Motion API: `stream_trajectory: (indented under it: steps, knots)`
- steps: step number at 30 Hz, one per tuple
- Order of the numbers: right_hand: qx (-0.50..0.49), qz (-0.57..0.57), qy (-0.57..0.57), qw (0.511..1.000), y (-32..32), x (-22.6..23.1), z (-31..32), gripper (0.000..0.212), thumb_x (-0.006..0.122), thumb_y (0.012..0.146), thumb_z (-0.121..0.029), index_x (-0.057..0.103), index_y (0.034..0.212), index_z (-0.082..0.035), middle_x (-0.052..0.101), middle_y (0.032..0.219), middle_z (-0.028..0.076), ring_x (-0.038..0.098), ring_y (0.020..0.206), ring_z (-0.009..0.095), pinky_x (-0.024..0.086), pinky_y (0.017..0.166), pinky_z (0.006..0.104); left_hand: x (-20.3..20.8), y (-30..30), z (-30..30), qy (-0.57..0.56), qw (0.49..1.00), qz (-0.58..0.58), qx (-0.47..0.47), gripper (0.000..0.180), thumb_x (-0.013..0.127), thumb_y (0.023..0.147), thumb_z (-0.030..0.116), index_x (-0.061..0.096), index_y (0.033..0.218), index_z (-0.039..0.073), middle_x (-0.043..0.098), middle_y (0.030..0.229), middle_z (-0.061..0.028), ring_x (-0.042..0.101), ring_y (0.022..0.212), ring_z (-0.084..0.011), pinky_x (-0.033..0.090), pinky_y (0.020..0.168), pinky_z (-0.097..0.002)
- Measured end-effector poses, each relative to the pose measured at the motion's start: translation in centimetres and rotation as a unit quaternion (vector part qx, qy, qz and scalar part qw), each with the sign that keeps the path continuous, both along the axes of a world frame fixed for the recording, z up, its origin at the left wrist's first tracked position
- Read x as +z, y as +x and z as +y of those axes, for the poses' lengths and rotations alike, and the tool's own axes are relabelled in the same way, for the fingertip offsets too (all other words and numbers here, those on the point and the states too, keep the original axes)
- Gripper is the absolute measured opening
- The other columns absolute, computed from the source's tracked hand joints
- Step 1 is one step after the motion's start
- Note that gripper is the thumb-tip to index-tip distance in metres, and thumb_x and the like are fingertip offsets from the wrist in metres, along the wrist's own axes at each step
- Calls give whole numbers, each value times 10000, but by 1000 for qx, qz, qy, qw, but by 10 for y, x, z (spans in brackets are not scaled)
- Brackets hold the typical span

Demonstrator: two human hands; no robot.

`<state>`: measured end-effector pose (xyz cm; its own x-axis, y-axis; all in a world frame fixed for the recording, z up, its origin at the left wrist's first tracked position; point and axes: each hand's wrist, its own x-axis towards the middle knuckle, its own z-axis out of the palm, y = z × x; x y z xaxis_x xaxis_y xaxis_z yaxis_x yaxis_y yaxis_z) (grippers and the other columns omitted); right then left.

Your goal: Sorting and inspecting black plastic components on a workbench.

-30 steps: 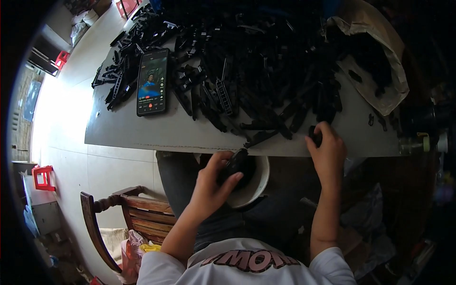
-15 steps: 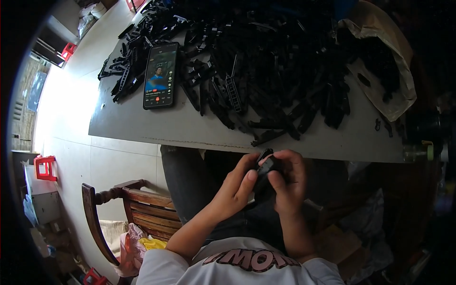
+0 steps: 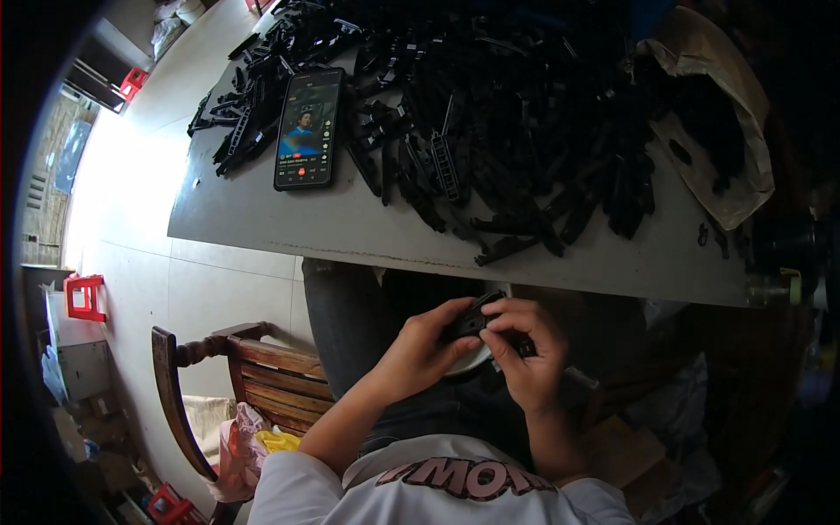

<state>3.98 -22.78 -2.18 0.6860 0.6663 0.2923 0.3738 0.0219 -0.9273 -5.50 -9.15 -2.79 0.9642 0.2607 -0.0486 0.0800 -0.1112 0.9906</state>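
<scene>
Over my lap, just below the table's near edge, my left hand (image 3: 426, 346) grips a small black plastic part (image 3: 470, 325) between thumb and fingers. My right hand (image 3: 528, 343) pinches at the part's right end, its fingertips close to the left ones. Another dark bit shows under the right palm, too dim to name. Behind the hands a pale round rim (image 3: 471, 361) is partly hidden. A big heap of black plastic parts (image 3: 516, 131), many long and narrow, covers the far side of the grey table (image 3: 350, 227).
A lit phone (image 3: 308, 131) lies on the table left of the heap. An open brown paper bag (image 3: 739, 175) with black parts stands at the right. A wooden chair (image 3: 276, 376) holding pink and yellow cloth is at my left; red stools (image 3: 85, 297) stand farther off.
My hands have lowered slightly and turned the black part, so its flat side now shows. The right fingers have closed in to its end. The view has shifted a little.
</scene>
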Motion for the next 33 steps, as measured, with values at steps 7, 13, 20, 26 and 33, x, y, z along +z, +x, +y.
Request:
stream_trajectory:
  steps: [7,13,20,26,33]
  knots:
    - [68,375,-2,925,-1,7,0,388,713,756,-107,520,1078,-11,600,1050,103,570,746,68,420,581,161,3,-10,6,51,998,-26,-12,410,633,783,91,501,1150,-34,607,856,-189,620,710,-282,473,608,-307]
    - [87,257,12,962,-7,-31,12,308,662,805,-94,522,1072,-28,601,1056,105,582,923,140,456,802,241,3,-13,10,76,995,55,20,337,649,749,104,586,1054,-27,619,851,-161,621,751,-267,477,670,-307]
    - [-212,-62,-119,968,66,9,-31,206,543,880,-87,590,1069,-20,604,1099,114,570,1033,222,448,864,316,27,16,47,346,932,-17,104,288,569,810,152,597,1083,62,580,850,-123,579,776,-297,457,700,-372]
    - [-273,-285,-306,866,128,-10,-62,241,516,862,-40,564,1096,-6,525,1209,145,535,1071,293,448,873,346,15,40,57,446,874,69,177,345,623,798,173,521,1120,107,531,870,-85,564,808,-296,446,670,-379]
    - [-329,-256,-249,874,115,-16,-64,171,572,787,4,547,956,5,550,991,132,555,915,280,446,814,338,2,22,60,440,858,59,258,363,616,793,83,496,1134,56,540,881,-81,568,783,-276,448,641,-358]
